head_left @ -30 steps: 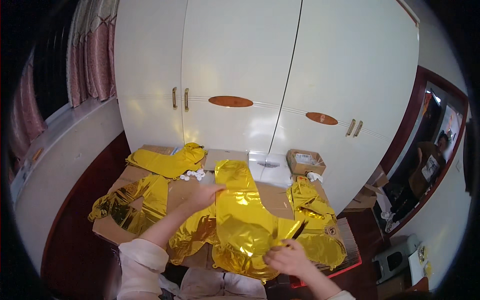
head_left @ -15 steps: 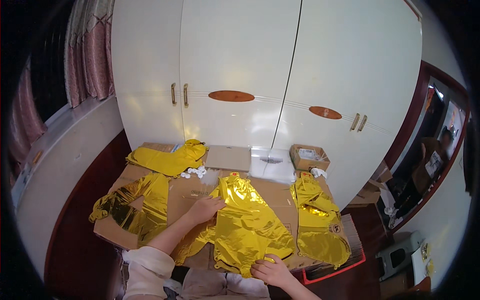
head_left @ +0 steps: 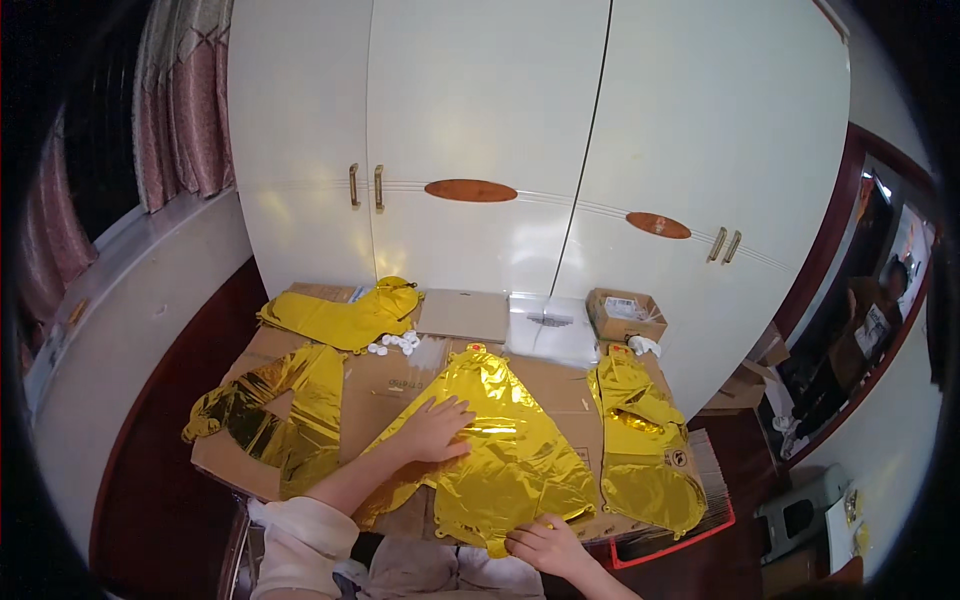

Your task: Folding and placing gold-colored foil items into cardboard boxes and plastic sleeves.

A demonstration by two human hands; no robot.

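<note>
The gold foil sheet [head_left: 520,440], partly raised a second ago, now lies on cardboard [head_left: 375,385], seemingly laid out; the left hand [head_left: 435,430] spreads across it. Whether the right hand [head_left: 545,545], at its near edge, pinches, I cannot tell.

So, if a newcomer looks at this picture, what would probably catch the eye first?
Most likely the shiny gold foil balloon, lying flat and uninflated at the near middle of the cardboard, with other gold foil pieces to its left, far left and right. Next, probably the tall white wardrobe behind them, with two reddish-brown oval plaques across its doors.
</note>
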